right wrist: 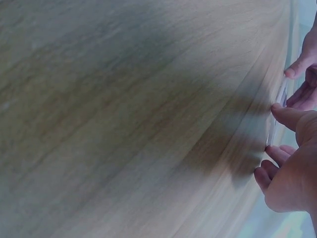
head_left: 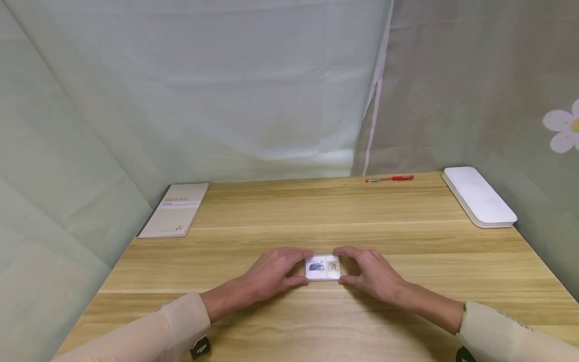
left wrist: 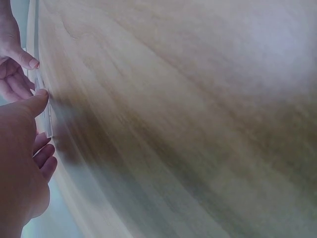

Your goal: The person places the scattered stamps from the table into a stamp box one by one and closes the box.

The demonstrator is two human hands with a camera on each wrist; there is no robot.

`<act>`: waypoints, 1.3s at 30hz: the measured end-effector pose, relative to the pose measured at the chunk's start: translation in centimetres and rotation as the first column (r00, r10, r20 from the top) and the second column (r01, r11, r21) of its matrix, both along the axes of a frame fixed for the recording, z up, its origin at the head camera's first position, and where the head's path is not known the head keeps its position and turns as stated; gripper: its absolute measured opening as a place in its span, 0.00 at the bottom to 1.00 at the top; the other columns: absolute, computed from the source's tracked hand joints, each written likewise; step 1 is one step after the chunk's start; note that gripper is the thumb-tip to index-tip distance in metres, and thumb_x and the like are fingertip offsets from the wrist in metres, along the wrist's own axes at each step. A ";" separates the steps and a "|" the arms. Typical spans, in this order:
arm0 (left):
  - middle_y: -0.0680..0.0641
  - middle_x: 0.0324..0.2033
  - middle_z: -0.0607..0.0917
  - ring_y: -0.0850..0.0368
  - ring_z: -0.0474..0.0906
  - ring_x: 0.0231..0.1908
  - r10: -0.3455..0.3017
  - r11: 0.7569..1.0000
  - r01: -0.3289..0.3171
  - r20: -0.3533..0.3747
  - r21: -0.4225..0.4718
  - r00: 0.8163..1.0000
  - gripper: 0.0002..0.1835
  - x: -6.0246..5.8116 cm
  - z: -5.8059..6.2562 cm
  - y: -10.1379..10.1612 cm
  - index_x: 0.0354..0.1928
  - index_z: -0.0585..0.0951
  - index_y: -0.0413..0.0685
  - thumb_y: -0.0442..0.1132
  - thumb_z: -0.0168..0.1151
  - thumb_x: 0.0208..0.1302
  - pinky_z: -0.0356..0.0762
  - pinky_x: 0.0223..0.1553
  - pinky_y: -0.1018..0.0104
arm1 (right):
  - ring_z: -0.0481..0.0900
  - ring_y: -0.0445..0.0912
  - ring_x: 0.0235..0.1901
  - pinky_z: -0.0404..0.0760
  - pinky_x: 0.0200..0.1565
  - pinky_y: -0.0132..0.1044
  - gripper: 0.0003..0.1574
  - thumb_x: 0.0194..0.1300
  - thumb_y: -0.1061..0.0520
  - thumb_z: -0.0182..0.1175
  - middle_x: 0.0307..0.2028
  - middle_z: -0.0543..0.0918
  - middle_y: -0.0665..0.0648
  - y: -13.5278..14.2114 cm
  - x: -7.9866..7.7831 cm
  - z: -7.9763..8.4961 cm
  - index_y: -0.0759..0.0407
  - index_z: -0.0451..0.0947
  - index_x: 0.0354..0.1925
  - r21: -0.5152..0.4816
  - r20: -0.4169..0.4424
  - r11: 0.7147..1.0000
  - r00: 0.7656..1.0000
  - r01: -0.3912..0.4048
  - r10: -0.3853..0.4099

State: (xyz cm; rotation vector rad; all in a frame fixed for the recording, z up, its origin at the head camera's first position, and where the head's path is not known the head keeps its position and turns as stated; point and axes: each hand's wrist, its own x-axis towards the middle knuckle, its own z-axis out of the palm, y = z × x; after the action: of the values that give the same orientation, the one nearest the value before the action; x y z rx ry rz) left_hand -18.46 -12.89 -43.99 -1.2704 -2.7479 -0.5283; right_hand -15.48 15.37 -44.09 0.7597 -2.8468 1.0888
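A small flat rectangular clear case [head_left: 322,267] lies on the wooden table, with two printed stamp-like pictures showing on its face, one of a dark rounded animal. My left hand [head_left: 274,273] grips its left end, thumb at the near corner and fingertips at the far corner. At the opposite end my right hand [head_left: 372,272] holds it the same way. In the left wrist view the case [left wrist: 48,121] shows only as a thin transparent edge by the left hand [left wrist: 22,144]. The right wrist view has the right hand [right wrist: 294,158] at that edge, low against the tabletop.
A notebook marked "Gambit" [head_left: 174,211] lies at the table's back left. Along the back edge is a red pen [head_left: 390,179]. A white box with rounded corners [head_left: 479,196] sits at the back right. Pale curtains [head_left: 226,90] hang behind and beside the table [head_left: 280,211].
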 end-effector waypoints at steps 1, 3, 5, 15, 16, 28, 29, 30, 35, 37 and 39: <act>0.46 0.63 0.85 0.50 0.83 0.61 0.000 1.000 0.000 0.000 -0.002 1.000 0.34 0.0 0.0 0.0 0.69 0.80 0.47 0.53 0.76 0.65 0.82 0.63 0.53 | 0.82 0.58 0.63 0.82 0.63 0.57 0.39 0.55 0.63 0.82 0.61 0.86 0.62 0.0 0.0 0.0 0.64 0.81 0.64 -0.001 0.000 1.000 1.000 0.000 0.000; 0.46 0.64 0.85 0.50 0.83 0.62 0.004 1.000 -0.003 0.005 -0.006 1.000 0.34 0.0 0.0 0.0 0.69 0.80 0.47 0.53 0.76 0.66 0.82 0.63 0.53 | 0.82 0.58 0.63 0.82 0.63 0.57 0.39 0.55 0.63 0.82 0.61 0.86 0.62 0.0 0.0 0.0 0.64 0.81 0.64 -0.002 -0.001 1.000 1.000 -0.001 0.001; 0.46 0.64 0.85 0.50 0.83 0.62 0.006 1.000 -0.006 0.009 -0.012 1.000 0.34 0.1 0.1 0.0 0.69 0.80 0.47 0.54 0.76 0.66 0.82 0.64 0.53 | 0.82 0.58 0.63 0.82 0.63 0.57 0.39 0.55 0.63 0.82 0.61 0.86 0.62 0.0 0.0 0.0 0.64 0.80 0.64 -0.002 -0.002 1.000 1.000 -0.002 0.002; 0.46 0.65 0.84 0.50 0.82 0.63 0.003 1.000 -0.003 0.008 -0.019 1.000 0.34 0.1 0.0 0.0 0.70 0.79 0.47 0.54 0.75 0.67 0.82 0.64 0.53 | 0.82 0.58 0.63 0.81 0.63 0.58 0.39 0.55 0.63 0.82 0.61 0.86 0.62 0.1 0.0 0.0 0.64 0.80 0.64 -0.001 -0.005 1.000 1.000 0.001 -0.001; 0.46 0.65 0.84 0.50 0.82 0.63 0.004 1.000 -0.004 0.007 -0.020 1.000 0.34 0.1 0.0 0.0 0.70 0.79 0.47 0.54 0.75 0.67 0.82 0.64 0.53 | 0.82 0.58 0.63 0.81 0.63 0.58 0.39 0.55 0.63 0.82 0.61 0.86 0.62 0.1 0.0 0.0 0.64 0.80 0.64 -0.002 -0.004 1.000 1.000 0.002 -0.002; 0.47 0.67 0.83 0.50 0.81 0.64 0.013 1.000 -0.013 0.011 -0.022 1.000 0.36 0.1 0.1 -0.2 0.72 0.77 0.49 0.55 0.75 0.66 0.80 0.66 0.52 | 0.79 0.60 0.66 0.78 0.66 0.59 0.42 0.56 0.62 0.82 0.64 0.83 0.64 0.4 0.2 0.1 0.65 0.78 0.67 -0.007 0.011 1.000 1.000 0.008 -0.008; 0.47 0.67 0.82 0.50 0.81 0.65 0.017 1.000 -0.017 0.014 -0.027 1.000 0.37 0.1 0.1 -0.3 0.72 0.77 0.49 0.55 0.74 0.67 0.79 0.66 0.51 | 0.79 0.61 0.66 0.77 0.67 0.60 0.42 0.56 0.62 0.82 0.64 0.83 0.64 0.5 0.2 0.1 0.65 0.78 0.67 -0.007 0.011 1.000 1.000 0.009 -0.009; 0.47 0.67 0.82 0.50 0.80 0.65 0.021 0.999 -0.020 0.017 -0.031 1.000 0.37 0.1 0.1 -0.3 0.73 0.77 0.49 0.56 0.74 0.67 0.79 0.67 0.51 | 0.78 0.61 0.66 0.77 0.67 0.60 0.43 0.56 0.61 0.82 0.65 0.83 0.64 0.6 0.2 0.2 0.65 0.78 0.68 -0.008 0.013 1.000 1.000 0.013 -0.012; 0.46 0.68 0.82 0.49 0.79 0.66 0.042 0.999 -0.041 0.027 -0.035 0.999 0.37 0.2 0.3 -0.9 0.73 0.76 0.48 0.55 0.74 0.67 0.78 0.68 0.50 | 0.77 0.62 0.68 0.75 0.68 0.60 0.43 0.56 0.60 0.82 0.66 0.81 0.64 1.0 0.3 0.2 0.64 0.77 0.68 -0.009 0.016 0.999 0.999 0.034 -0.034; 0.47 0.68 0.82 0.49 0.79 0.67 0.050 0.998 -0.049 0.030 -0.032 0.998 0.37 0.2 0.4 -1.2 0.73 0.76 0.48 0.55 0.74 0.67 0.77 0.68 0.50 | 0.77 0.62 0.68 0.75 0.68 0.60 0.44 0.57 0.59 0.82 0.66 0.81 0.65 1.2 0.4 0.2 0.64 0.77 0.68 -0.011 0.015 0.999 0.999 0.044 -0.044; 0.47 0.68 0.82 0.50 0.78 0.67 0.059 0.998 -0.058 0.035 -0.031 0.998 0.37 0.2 0.4 -1.5 0.73 0.76 0.48 0.55 0.74 0.67 0.76 0.69 0.50 | 0.77 0.62 0.68 0.76 0.68 0.60 0.43 0.57 0.58 0.82 0.66 0.82 0.64 1.4 0.4 0.2 0.64 0.77 0.68 -0.014 0.015 0.999 0.999 0.051 -0.051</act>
State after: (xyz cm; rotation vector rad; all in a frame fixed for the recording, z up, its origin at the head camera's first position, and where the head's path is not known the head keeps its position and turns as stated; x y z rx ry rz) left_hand -18.22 -14.41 -43.58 -1.1939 -2.8228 -0.5119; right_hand -15.10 16.74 -43.84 0.6770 -2.8503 1.1117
